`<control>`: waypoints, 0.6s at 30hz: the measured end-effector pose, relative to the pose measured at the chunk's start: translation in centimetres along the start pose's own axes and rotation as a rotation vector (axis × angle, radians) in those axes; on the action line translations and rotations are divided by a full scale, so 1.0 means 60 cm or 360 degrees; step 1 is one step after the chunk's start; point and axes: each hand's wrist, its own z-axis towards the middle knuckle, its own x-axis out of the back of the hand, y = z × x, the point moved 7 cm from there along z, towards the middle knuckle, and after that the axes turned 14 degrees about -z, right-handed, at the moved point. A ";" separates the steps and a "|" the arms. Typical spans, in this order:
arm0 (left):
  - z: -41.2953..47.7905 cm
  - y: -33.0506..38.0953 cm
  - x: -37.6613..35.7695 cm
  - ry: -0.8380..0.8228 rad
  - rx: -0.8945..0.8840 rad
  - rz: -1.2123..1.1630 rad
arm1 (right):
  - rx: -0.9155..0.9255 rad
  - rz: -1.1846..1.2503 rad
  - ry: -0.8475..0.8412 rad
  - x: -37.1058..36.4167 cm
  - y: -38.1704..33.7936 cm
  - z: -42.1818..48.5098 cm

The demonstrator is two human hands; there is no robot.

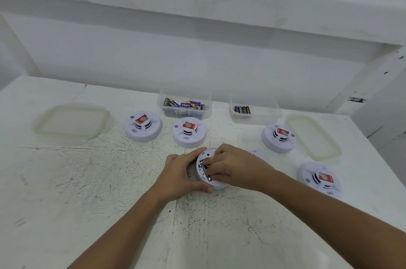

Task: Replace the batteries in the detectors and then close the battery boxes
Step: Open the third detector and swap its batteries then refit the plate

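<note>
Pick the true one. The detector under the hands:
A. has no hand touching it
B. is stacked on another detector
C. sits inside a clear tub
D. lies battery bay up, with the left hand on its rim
D: the left hand grips the rim of the detector, and the right hand has its fingers on the batteries in the open bay.

White table [87, 191], top worn and speckled with dark flecks, heaviest through the middle. Thin seam line [172, 231] runs from the near edge toward the centre. Branching hairline cracks [254, 233] on the near right part. Small dark scuff marks [20, 221] near the left edge. Plain white wall [197, 60] just behind the table's far edge. Thick white ledge [197, 0] juts out above the wall, spanning the full width. White post [373, 75] slants up on the right, with a dark chipped patch [355, 99] near its base.
</note>
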 end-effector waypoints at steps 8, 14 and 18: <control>0.003 -0.001 0.003 0.0023 -0.0004 0.0034 | 0.0355 -0.0389 0.0038 0.002 -0.019 0.007; 0.009 -0.011 0.002 0.0030 0.0002 0.0046 | 0.0377 -0.0366 0.0072 0.003 -0.019 0.005; 0.009 -0.011 0.002 0.0038 0.0006 0.0034 | 0.0145 -0.0266 0.0057 0.011 -0.008 -0.003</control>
